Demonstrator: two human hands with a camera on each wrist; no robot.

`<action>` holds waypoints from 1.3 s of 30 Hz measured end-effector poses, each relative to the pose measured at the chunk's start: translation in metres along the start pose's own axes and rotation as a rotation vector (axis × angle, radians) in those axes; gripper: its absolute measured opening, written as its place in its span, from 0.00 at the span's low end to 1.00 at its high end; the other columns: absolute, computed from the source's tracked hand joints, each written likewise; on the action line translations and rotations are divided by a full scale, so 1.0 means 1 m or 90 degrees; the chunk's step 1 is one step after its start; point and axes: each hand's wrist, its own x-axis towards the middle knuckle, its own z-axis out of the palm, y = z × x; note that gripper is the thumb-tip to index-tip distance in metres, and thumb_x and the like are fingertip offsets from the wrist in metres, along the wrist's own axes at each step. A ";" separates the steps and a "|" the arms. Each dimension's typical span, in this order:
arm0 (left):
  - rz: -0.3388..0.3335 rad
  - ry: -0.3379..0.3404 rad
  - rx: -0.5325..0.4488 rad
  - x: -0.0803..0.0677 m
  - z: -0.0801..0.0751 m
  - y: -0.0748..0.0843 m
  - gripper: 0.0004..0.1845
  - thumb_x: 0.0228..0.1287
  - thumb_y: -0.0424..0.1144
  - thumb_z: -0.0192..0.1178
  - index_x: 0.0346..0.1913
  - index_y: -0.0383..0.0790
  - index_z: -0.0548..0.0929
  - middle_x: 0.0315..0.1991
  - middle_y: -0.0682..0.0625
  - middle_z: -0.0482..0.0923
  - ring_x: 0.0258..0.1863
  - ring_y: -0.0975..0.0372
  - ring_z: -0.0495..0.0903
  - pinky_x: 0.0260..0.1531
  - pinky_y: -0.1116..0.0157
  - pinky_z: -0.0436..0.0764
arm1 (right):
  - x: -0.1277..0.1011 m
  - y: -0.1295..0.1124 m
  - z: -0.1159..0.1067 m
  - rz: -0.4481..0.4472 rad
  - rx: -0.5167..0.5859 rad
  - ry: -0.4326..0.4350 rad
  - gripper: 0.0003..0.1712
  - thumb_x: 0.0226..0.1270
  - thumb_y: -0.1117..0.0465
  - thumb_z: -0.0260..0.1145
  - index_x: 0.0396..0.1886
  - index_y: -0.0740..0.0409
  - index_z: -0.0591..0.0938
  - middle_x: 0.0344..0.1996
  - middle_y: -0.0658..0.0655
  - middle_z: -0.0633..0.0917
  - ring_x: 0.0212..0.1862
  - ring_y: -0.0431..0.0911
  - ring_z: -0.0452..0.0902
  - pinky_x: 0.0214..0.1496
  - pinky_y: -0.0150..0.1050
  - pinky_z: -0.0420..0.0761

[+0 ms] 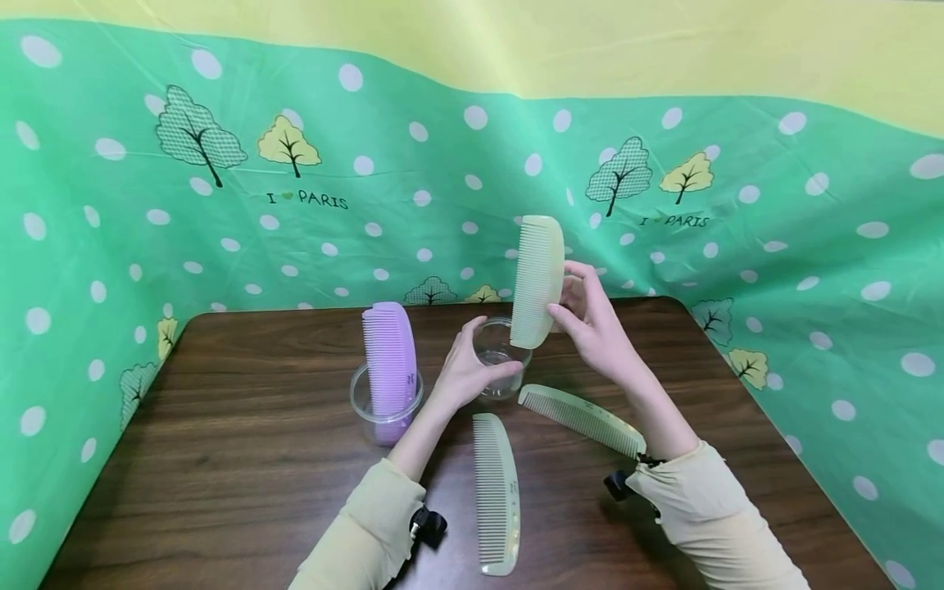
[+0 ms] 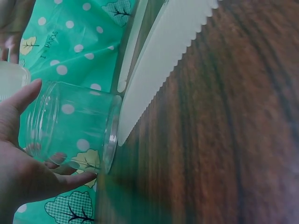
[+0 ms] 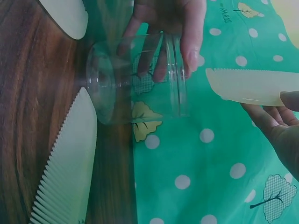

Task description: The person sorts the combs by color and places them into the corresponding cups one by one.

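My right hand (image 1: 590,315) pinches a pale green comb (image 1: 537,280) and holds it upright, its lower end just above a clear plastic jar (image 1: 500,360). My left hand (image 1: 472,369) curls around that jar, which stands on the brown table (image 1: 243,459). The left wrist view shows the jar (image 2: 74,126) in my left hand (image 2: 23,158). In the right wrist view the comb (image 3: 252,86) hangs beside the jar's (image 3: 135,79) mouth. Two more pale combs lie flat, one (image 1: 496,492) between my forearms, one (image 1: 583,419) by my right wrist.
A second clear jar (image 1: 385,403) at the left holds a purple comb (image 1: 389,360) standing upright. A green dotted cloth (image 1: 221,180) walls the table on three sides.
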 end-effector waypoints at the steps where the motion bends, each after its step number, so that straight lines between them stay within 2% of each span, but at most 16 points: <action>1: 0.000 0.000 0.001 -0.001 -0.001 0.000 0.55 0.50 0.56 0.79 0.79 0.54 0.59 0.78 0.44 0.62 0.77 0.47 0.64 0.73 0.43 0.67 | 0.001 0.001 0.001 0.002 0.005 0.000 0.30 0.77 0.72 0.56 0.74 0.61 0.59 0.53 0.67 0.78 0.48 0.40 0.83 0.41 0.36 0.88; 11: 0.003 -0.010 0.006 -0.012 -0.007 -0.003 0.55 0.50 0.56 0.79 0.79 0.56 0.58 0.78 0.45 0.62 0.77 0.48 0.64 0.73 0.43 0.67 | 0.006 0.008 0.016 0.027 0.046 -0.016 0.31 0.78 0.73 0.55 0.75 0.59 0.58 0.51 0.62 0.74 0.48 0.41 0.83 0.41 0.37 0.88; 19: 0.007 -0.022 -0.002 -0.017 -0.012 -0.006 0.56 0.51 0.58 0.78 0.80 0.56 0.58 0.79 0.46 0.61 0.78 0.48 0.63 0.73 0.43 0.67 | 0.007 0.012 0.025 0.064 0.073 -0.035 0.31 0.78 0.74 0.53 0.74 0.56 0.58 0.51 0.60 0.72 0.48 0.42 0.84 0.43 0.42 0.90; 26: 0.015 -0.023 -0.002 -0.021 -0.014 -0.008 0.56 0.50 0.58 0.78 0.80 0.55 0.58 0.79 0.47 0.62 0.78 0.49 0.63 0.74 0.44 0.66 | 0.006 0.016 0.031 0.082 0.094 -0.048 0.29 0.78 0.73 0.53 0.73 0.58 0.57 0.54 0.65 0.74 0.48 0.41 0.83 0.42 0.43 0.90; 39: 0.013 -0.019 0.003 -0.029 -0.017 -0.008 0.55 0.51 0.57 0.78 0.79 0.55 0.58 0.79 0.49 0.62 0.78 0.51 0.63 0.74 0.44 0.66 | 0.004 0.020 0.038 0.078 0.058 -0.053 0.25 0.78 0.71 0.56 0.70 0.61 0.61 0.49 0.67 0.77 0.44 0.40 0.85 0.42 0.44 0.89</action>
